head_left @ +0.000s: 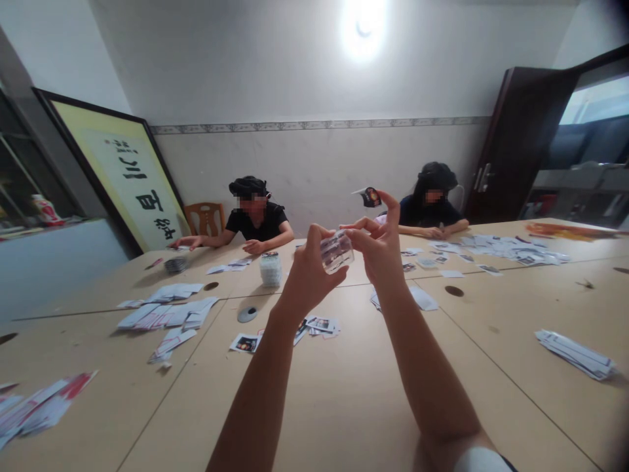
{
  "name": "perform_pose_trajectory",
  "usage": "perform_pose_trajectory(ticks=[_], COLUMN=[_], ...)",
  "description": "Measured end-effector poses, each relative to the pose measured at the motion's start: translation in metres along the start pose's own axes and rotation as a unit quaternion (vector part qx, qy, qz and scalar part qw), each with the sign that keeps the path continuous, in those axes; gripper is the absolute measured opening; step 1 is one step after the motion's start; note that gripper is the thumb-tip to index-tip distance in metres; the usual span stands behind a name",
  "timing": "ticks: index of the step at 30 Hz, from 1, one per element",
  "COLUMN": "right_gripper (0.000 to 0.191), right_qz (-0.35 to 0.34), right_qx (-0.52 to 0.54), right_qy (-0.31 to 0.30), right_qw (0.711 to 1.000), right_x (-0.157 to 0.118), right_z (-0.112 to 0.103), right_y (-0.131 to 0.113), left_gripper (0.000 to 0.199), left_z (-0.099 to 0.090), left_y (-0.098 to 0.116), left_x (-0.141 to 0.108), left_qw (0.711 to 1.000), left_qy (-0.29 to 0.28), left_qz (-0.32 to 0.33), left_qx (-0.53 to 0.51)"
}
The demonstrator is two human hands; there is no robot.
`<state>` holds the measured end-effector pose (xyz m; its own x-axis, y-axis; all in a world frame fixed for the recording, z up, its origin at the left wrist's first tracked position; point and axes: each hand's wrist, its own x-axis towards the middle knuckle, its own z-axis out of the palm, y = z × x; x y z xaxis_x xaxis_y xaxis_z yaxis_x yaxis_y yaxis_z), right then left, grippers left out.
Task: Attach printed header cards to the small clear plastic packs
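Raised above the table, my left hand (310, 267) is closed around a small clear plastic box (337, 252). My right hand (377, 246) pinches the box's upper right edge with thumb and fingers. A dark round-edged sticker (370, 197) with a picture on it clings to a raised finger of that hand, its pale end sticking out leftward. Beneath my forearms lie several printed picture cards (322, 324). Farther back, a stack of clear boxes (270, 269) stands upright on the table.
Piles of paper slips (170, 313) lie at the left, and a folded bundle (574, 354) at the right. Two people sit across the wooden table (344, 406). Scattered cards (515, 249) cover the far right. A grey disc (247, 314) and cable holes (454, 291) mark the tabletop.
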<state>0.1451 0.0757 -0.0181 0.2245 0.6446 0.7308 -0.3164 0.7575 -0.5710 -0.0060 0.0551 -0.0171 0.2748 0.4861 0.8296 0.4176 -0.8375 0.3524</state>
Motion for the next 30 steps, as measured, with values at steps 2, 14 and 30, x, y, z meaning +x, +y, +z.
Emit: perform_pose_trajectory(ticks=[2,14,30], right_gripper=[0.086,0.107,0.099], right_qz=[0.001,0.007,-0.007], right_qx=[-0.006,-0.015,-0.004], right_qy=[0.003,-0.027,-0.023], right_qw=[1.0,0.999,1.0], right_x=[0.0,-0.003,-0.001], right_z=[0.001,0.001,-0.005], right_y=[-0.001,-0.008,-0.008], left_gripper=[0.055,0.053,0.054], left_z=[-0.001,-0.005,-0.003], left_y=[0.001,0.008,0.01], left_x=[0.0,-0.001,-0.003], left_qw=[1.0,0.999,1.0], left_qy=[-0.003,0.005,-0.015], left_qz=[-0.003,-0.015,-0.005], left_qx=[0.0,-0.03,-0.023])
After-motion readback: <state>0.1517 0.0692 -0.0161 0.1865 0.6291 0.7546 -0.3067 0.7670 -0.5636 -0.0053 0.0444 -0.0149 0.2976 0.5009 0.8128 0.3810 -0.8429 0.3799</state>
